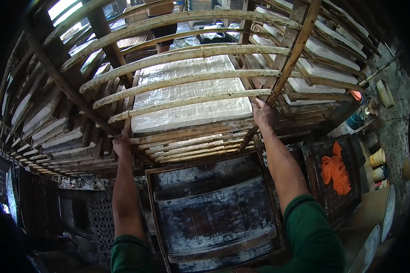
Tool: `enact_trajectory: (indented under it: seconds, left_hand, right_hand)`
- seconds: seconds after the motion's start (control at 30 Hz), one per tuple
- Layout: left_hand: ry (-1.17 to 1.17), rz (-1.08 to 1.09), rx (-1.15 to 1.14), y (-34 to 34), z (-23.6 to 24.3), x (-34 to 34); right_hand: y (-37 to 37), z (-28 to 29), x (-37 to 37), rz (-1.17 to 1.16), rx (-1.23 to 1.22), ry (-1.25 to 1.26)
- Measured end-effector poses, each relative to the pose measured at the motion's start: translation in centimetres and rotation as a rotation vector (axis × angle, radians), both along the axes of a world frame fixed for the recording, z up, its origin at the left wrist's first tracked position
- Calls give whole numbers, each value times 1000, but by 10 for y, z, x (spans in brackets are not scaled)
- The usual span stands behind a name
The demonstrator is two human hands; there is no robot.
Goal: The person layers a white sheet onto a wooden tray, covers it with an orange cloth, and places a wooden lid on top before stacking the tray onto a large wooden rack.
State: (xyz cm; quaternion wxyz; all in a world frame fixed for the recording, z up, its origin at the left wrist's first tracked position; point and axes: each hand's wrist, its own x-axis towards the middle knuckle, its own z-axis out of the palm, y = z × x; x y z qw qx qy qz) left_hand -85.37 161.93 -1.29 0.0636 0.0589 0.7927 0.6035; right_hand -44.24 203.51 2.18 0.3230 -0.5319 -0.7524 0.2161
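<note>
Both my arms reach forward to a wooden tray [192, 129] that rests on a rack level. On it lies a wide white slab [191, 107], glossy and marked with a grid of squares. My left hand [121, 144] is closed round the tray's near left corner. At the near right corner my right hand [263, 113] grips the tray's side, thumb uppermost. The parts of the fingers under the wood are hidden. Bamboo poles [187, 81] of the rack cross above the slab.
Racks with more white slabs [321, 63] stand on both sides. Below my arms is a dark, white-smeared wooden frame [209, 209]. An orange cloth [335, 170] lies on a dark surface at right, near small buckets [377, 158]. Beyond the rack stands another person [163, 29].
</note>
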Motion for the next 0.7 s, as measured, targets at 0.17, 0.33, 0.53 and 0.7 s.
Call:
enact_trajectory:
  seconds: [0.17, 0.33, 0.53, 0.7]
  left_hand:
    - [271, 144, -408, 8, 13, 91]
    - [213, -85, -245, -158, -26, 263]
    - [339, 208, -970, -410, -56, 448]
    - [318, 84, -653, -363, -18, 532]
  right_hand:
    - [-40, -30, 50, -114, 198, -11]
    - [-185, -46, 206, 176, 282, 132]
    - [-362, -98, 469, -172, -113, -285]
    - [-411, -96, 472, -39, -365, -29]
